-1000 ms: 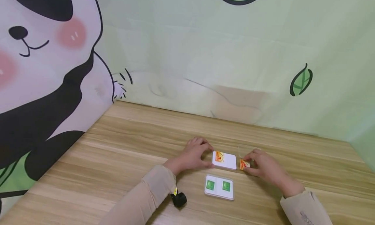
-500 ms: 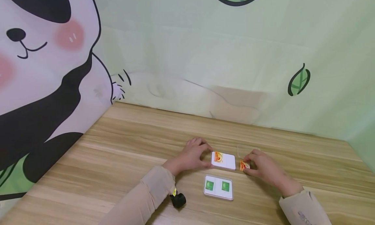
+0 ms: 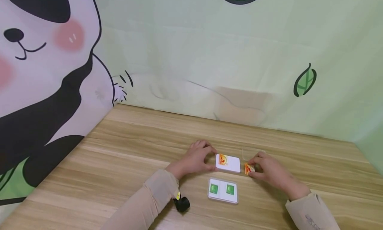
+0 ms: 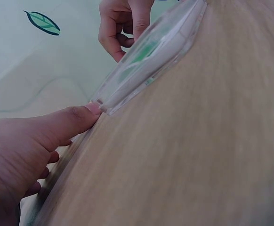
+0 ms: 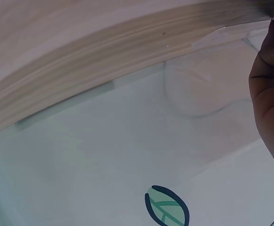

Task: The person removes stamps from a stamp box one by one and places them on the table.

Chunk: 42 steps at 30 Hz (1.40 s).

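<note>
A clear shallow case with a white insert lies flat on the table, an orange-and-yellow picture at its left end. My left hand grips that end, thumb at the near corner and fingers at the far one. Just beyond the right end, my right hand pinches a small orange-and-red printed piece between thumb and fingers. Nearer to me lies a second clear case with two green pictures on white; it also fills the middle of the left wrist view. In the right wrist view the pinched piece is hidden.
A thin transparent lid-like sheet lies behind my right hand. The black wrist camera hangs under my left sleeve. Wood-grain table extends to a pale green cloth backdrop with a panda and leaves.
Both hands and both cases hold their places on the table. Only the head view shifts very slightly.
</note>
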Each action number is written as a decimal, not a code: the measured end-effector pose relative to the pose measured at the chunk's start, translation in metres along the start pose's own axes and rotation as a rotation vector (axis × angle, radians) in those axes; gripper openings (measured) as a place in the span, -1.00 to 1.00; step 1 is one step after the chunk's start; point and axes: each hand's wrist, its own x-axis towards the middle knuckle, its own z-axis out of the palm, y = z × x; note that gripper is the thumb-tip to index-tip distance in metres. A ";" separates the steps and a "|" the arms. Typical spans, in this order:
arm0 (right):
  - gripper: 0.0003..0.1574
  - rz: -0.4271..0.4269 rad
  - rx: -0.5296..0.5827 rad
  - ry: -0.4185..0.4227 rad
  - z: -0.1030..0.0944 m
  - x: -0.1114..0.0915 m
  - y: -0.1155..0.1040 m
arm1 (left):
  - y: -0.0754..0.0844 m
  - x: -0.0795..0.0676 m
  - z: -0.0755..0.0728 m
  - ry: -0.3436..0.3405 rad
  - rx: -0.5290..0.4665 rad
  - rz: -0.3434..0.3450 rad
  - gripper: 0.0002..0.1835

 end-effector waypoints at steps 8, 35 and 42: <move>-0.63 -0.014 -0.012 0.002 -0.004 0.003 0.001 | -0.002 0.002 -0.001 0.000 0.009 -0.008 -0.41; -0.61 0.029 -0.014 -0.025 0.001 0.004 -0.004 | -0.005 0.000 0.001 -0.009 0.017 -0.008 -0.38; -0.59 0.030 -0.022 -0.024 0.000 0.004 -0.004 | -0.003 0.000 0.002 -0.006 0.010 -0.010 -0.38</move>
